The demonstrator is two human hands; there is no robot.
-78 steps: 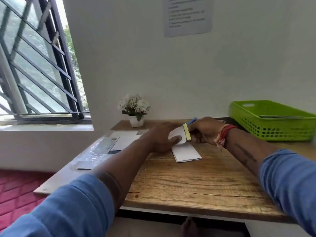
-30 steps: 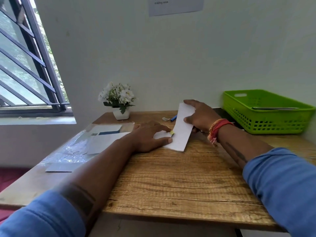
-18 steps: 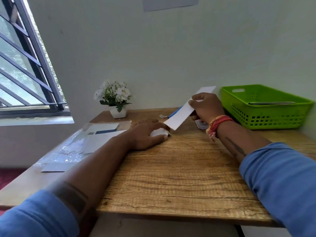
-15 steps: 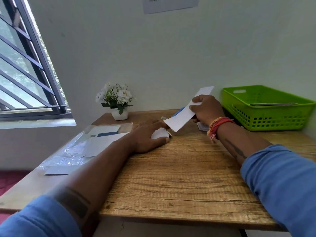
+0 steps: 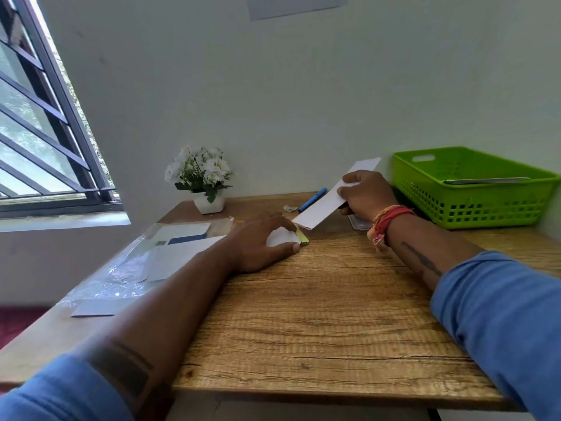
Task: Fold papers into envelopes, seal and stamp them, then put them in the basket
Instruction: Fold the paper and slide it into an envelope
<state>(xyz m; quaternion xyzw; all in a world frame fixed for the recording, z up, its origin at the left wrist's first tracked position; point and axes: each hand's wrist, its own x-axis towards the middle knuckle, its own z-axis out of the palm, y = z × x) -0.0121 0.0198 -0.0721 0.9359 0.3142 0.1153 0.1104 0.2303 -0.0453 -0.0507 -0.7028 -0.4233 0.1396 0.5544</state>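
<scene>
Both hands are over the far half of the wooden counter (image 5: 318,314). On the right, the right hand (image 5: 365,194) is raised off the surface and grips a long white envelope (image 5: 326,203) by its middle, thumb on top and fingers curled beneath; the envelope slants from a low near corner up toward the wall. On the left, the left hand (image 5: 261,243) lies palm down with loosely bent fingers resting on a small white paper (image 5: 280,238) that carries a yellow strip (image 5: 303,237) at its right edge; whether the fingers pinch it or only press it cannot be told. The envelope's low corner hangs just above and beside that strip. A green basket (image 5: 473,205) stands at the far right corner against the wall, well clear of the envelope, with a flat grey sheet (image 5: 485,180) lying across its inside. Behind the envelope a blue pen (image 5: 312,199) and a small scrap of paper (image 5: 290,208) lie on the counter, and a few flat cards (image 5: 356,223) show partly under the right wrist, which wears red and orange threads (image 5: 387,218). Left of the left hand are loose white sheets (image 5: 182,247) on crinkled clear plastic wrap (image 5: 118,271). A white pot of white flowers (image 5: 202,180) sits at the back by the window (image 5: 39,132), and a printed notice (image 5: 297,4) hangs on the wall.
</scene>
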